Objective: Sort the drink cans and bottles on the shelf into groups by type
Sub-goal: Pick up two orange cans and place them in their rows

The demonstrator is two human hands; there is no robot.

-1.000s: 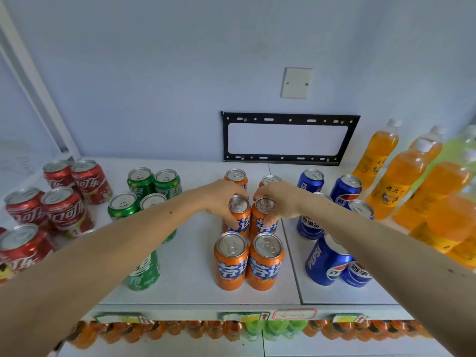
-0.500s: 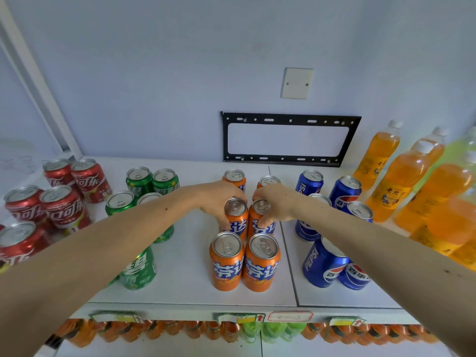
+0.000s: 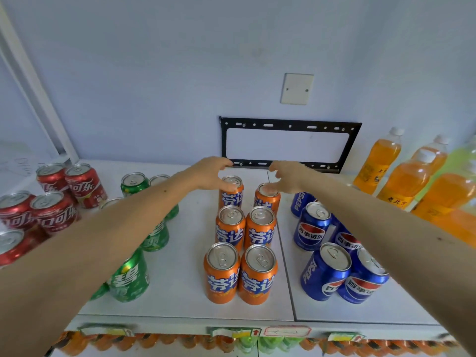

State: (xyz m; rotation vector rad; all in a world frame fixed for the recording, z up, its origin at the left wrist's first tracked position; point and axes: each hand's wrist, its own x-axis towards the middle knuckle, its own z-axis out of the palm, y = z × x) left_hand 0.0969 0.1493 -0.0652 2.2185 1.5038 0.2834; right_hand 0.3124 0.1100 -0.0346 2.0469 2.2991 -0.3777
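Orange cans stand in two columns on the white shelf point(image 3: 180, 287): a front pair point(image 3: 222, 275), a middle pair point(image 3: 230, 229) and a rear pair. My left hand point(image 3: 210, 173) hovers with curved, spread fingers over the rear left orange can point(image 3: 233, 198), its thumb at the can's top. Over the rear right orange can point(image 3: 266, 202), my right hand point(image 3: 287, 176) is spread the same way. Neither hand is closed around a can. Red cans point(image 3: 85, 185) are grouped far left, green cans point(image 3: 130, 278) left of centre, blue cans point(image 3: 324, 271) right, and orange bottles point(image 3: 383, 161) far right.
A black metal bracket point(image 3: 288, 123) and a white cover plate point(image 3: 296, 88) are fixed on the wall behind the shelf. A pale green bottle point(image 3: 461, 161) shows at the far right edge. Below the shelf's front edge, more bottles point(image 3: 244, 343) line a lower level.
Both hands let go of the middle pair of orange cans and moved back over the rear pair, fingers now spread. The middle pair stands closer behind the front pair.
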